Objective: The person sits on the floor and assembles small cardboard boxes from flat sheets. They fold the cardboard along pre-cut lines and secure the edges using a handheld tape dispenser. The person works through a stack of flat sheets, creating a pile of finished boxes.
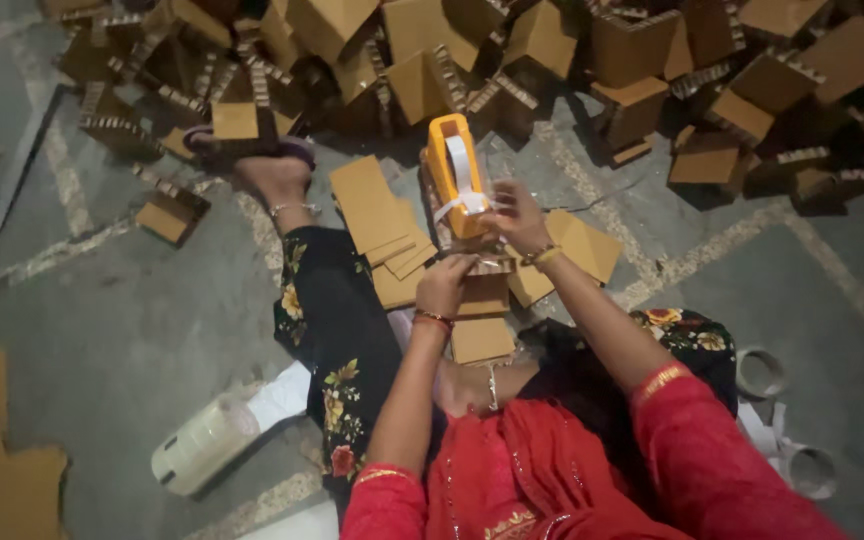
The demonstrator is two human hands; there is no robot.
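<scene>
Sitting on a grey concrete floor (122, 330) — the left hand (444, 282) is pressing a card piece (482, 296), the right hand (517, 215) is pinching tape (460, 170) at the orange dispenser (452, 175) — a heap of cardboard corners (552, 60) is lying beyond.

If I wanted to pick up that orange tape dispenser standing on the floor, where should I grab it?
Probably by the upper orange body of the tape dispenser, from the far side. It stands upright with white tape running down its front, and the right hand is busy at that strip near its base, so a grip across the flat sides, up high, would likely stay clear of the tape.
</scene>
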